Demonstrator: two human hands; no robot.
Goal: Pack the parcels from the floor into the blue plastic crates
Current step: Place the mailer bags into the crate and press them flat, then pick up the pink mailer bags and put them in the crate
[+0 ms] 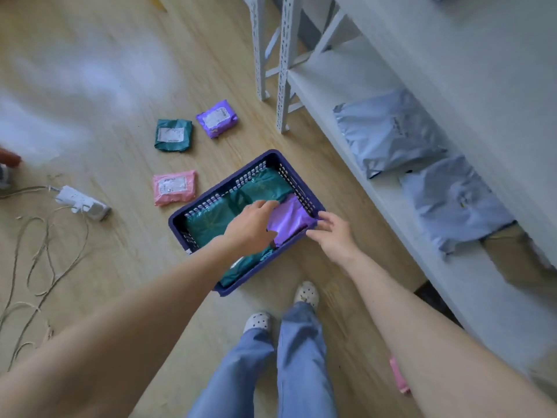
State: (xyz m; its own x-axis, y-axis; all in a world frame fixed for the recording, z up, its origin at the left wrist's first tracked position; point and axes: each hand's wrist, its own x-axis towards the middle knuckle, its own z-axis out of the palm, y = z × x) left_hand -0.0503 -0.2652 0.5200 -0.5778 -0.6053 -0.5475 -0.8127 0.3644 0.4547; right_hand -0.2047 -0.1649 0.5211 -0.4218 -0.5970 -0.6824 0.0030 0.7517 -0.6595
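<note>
A dark blue plastic crate [211, 194] stands on the wooden floor in front of my feet. Several green parcels [208, 224] lie flat inside it. A purple parcel [289, 218] lies on top of them at the crate's right side. My left hand [250, 224] rests on the purple parcel's left edge with its fingers laid over it. My right hand [334, 233] hovers open at the crate's right rim, fingertips near the parcel's right edge. On the floor beyond the crate lie a pink parcel [174, 187], a green parcel [173, 134] and another purple parcel [216, 117].
A white metal shelf rack [331, 95] runs along the right, holding grey mailer bags [388, 131]. A white power strip [83, 202] and loose cord [39, 260] lie on the floor at left. A small pink item [399, 375] shows by my right forearm.
</note>
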